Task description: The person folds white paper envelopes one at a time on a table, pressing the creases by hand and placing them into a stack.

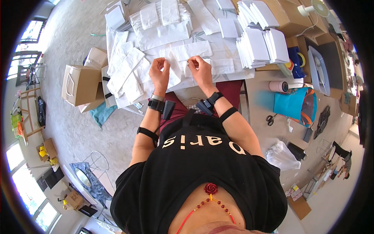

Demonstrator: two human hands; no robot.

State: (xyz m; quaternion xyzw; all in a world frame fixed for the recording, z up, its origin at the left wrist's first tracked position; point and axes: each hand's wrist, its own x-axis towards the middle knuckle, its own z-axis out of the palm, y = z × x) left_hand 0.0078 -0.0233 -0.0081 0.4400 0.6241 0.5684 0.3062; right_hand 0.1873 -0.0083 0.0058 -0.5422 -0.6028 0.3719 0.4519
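At the table's near edge, my left hand point(159, 75) is closed in a pinch, its fingertips at the edge of a thin, whitish, see-through plastic bag point(175, 71). The bag hangs down between my two hands. My right hand point(201, 71) is a short way off, thumb and fingers pressed together; anything between them is too small to make out. Just beyond my hands lies a flat white bag point(194, 51), with another white piece point(223, 66) beside my right hand. Loose white bags point(127, 74) are heaped to the left of my left hand.
Stacks of folded white sheets point(252, 47) stand at the table's right. Flat white bags point(161, 33) are piled at the far side. Cardboard boxes point(80, 85) sit left of the table. On the right are a blue tape dispenser point(297, 64), a turquoise bag point(290, 105) and black scissors point(270, 119).
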